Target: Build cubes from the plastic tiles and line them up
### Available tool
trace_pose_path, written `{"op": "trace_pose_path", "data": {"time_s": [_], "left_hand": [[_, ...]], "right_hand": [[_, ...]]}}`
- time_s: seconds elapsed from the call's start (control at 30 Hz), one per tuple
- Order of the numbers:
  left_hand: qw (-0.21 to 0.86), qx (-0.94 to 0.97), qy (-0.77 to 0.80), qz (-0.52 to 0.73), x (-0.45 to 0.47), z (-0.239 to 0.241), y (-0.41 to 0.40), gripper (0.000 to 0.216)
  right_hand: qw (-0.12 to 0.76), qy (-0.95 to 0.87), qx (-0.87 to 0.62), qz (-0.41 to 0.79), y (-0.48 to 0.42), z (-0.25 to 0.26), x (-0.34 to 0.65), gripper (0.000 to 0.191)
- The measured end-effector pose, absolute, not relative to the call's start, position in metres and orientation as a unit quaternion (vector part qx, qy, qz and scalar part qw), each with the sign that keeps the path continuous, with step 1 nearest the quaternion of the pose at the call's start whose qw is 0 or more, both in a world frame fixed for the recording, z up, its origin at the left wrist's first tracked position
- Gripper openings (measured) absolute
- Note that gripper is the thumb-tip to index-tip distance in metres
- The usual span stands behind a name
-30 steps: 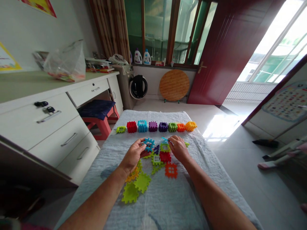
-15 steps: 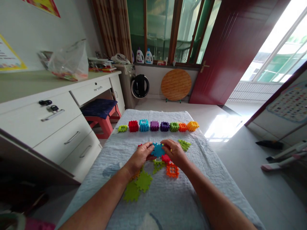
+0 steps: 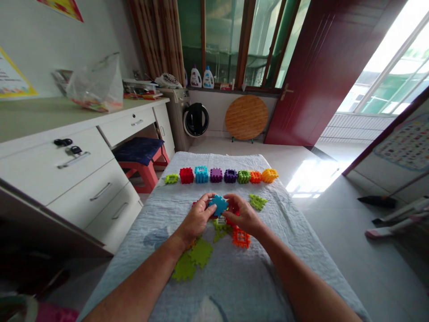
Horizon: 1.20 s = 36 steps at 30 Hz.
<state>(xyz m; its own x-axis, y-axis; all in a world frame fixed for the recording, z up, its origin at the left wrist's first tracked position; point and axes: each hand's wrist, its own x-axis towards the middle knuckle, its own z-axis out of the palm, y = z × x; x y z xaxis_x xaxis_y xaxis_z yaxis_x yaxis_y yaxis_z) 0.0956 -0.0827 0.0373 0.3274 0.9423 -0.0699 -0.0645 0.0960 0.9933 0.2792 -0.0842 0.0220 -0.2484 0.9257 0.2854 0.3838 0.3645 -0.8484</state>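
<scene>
A blue toothed plastic building tile (image 3: 219, 205) is held up over the cloth. My left hand (image 3: 199, 215) is closed on its left side, thumb across the face. On the right edge, the thumb and fingers of my right hand (image 3: 244, 215) are curled around the tile. Under and beside the hands lie a red piece, partly hidden, an orange square frame tile (image 3: 241, 238), and a green piece (image 3: 221, 231). Nearer me are flat green toothed tiles (image 3: 201, 252). To the right of my right hand lies a green triangular tile (image 3: 258, 201).
Along the far end of the cloth-covered table (image 3: 161, 286) runs a row of toothed blocks, among them a red block (image 3: 187, 175), a light-blue block (image 3: 201, 174) and an orange-yellow block (image 3: 269, 175). A stool (image 3: 142, 156) and a white desk (image 3: 83, 165) stand left.
The blue tile has turned and shifted slightly left in my hands. My left thumb now lies on its face, and my right thumb and fingers have spread wider along its edge.
</scene>
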Motion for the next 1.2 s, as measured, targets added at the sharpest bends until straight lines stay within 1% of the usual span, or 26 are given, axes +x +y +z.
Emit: {"op": "trace_pose_path", "data": {"time_s": [0.13, 0.3, 0.4, 0.5, 0.57, 0.67, 0.73, 0.8, 0.97, 1.1, 1.2], "left_hand": [[0.589, 0.565, 0.408, 0.408, 0.096, 0.033, -0.081, 0.038], [0.569, 0.592, 0.389, 0.418, 0.096, 0.028, -0.081, 0.035], [0.523, 0.634, 0.398, 0.408, 0.096, 0.028, -0.082, 0.032], [0.441, 0.692, 0.414, 0.393, 0.094, 0.03, -0.086, 0.035], [0.359, 0.744, 0.412, 0.384, 0.091, 0.034, -0.088, 0.046], [0.202, 0.84, 0.368, 0.343, 0.085, 0.044, -0.091, 0.067], [0.122, 0.885, 0.34, 0.294, 0.082, 0.05, -0.091, 0.073], [0.077, 0.906, 0.333, 0.249, 0.081, 0.055, -0.09, 0.07], [0.015, 0.916, 0.36, 0.178, 0.089, 0.068, -0.094, 0.053], [-0.039, 0.918, 0.374, 0.128, 0.099, 0.078, -0.104, 0.043], [-0.055, 0.92, 0.372, 0.11, 0.1, 0.086, -0.107, 0.037]], "right_hand": [[0.419, -0.664, -0.437, 0.439, -0.081, 0.014, 0.278, 0.027], [0.431, -0.616, -0.409, 0.517, -0.082, 0.019, 0.277, 0.029], [0.436, -0.592, -0.4, 0.547, -0.084, 0.023, 0.276, 0.026], [0.44, -0.586, -0.394, 0.555, -0.084, 0.024, 0.276, 0.026], [0.443, -0.581, -0.392, 0.559, -0.084, 0.024, 0.276, 0.026], [0.438, -0.584, -0.395, 0.558, -0.084, 0.024, 0.278, 0.024], [0.427, -0.597, -0.403, 0.547, -0.085, 0.024, 0.279, 0.023], [0.415, -0.612, -0.415, 0.531, -0.085, 0.022, 0.281, 0.021], [0.391, -0.636, -0.43, 0.508, -0.083, 0.013, 0.286, 0.017], [0.383, -0.643, -0.421, 0.512, -0.083, 0.011, 0.288, 0.019], [0.38, -0.648, -0.4, 0.526, -0.083, 0.015, 0.287, 0.023]]}}
